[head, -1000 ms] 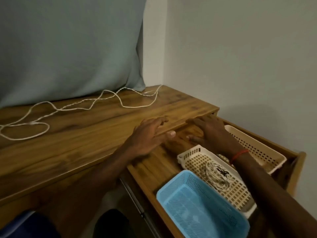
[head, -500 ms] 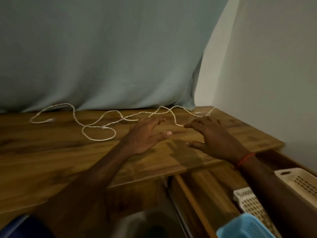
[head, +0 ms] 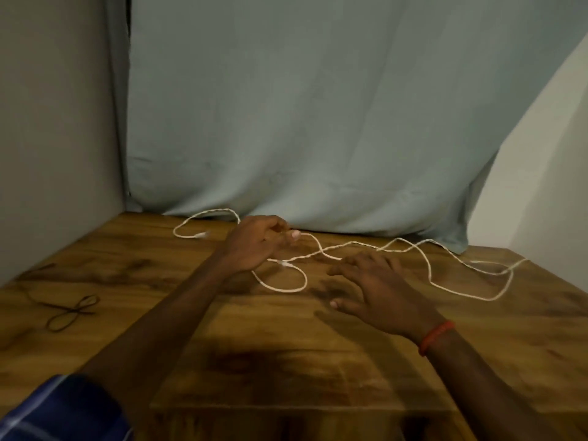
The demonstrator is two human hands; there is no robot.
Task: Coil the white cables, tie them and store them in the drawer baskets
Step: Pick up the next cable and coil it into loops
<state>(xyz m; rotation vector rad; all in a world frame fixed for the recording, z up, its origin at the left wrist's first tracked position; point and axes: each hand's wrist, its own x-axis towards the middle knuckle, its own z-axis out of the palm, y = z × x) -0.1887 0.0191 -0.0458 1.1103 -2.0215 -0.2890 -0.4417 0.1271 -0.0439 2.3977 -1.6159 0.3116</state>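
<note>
Head view: left hand [head: 254, 243] now pinches white cable [head: 413, 246]; right hand [head: 378, 291] still hovers spread

— How's my left grip [head: 254, 241]?
— Fingers curled together, thumb tip pressed in, arm stretched forward.
— And my right grip [head: 375, 288]?
— Flat, palm down, fingers spread, wrist bent slightly inward.
</note>
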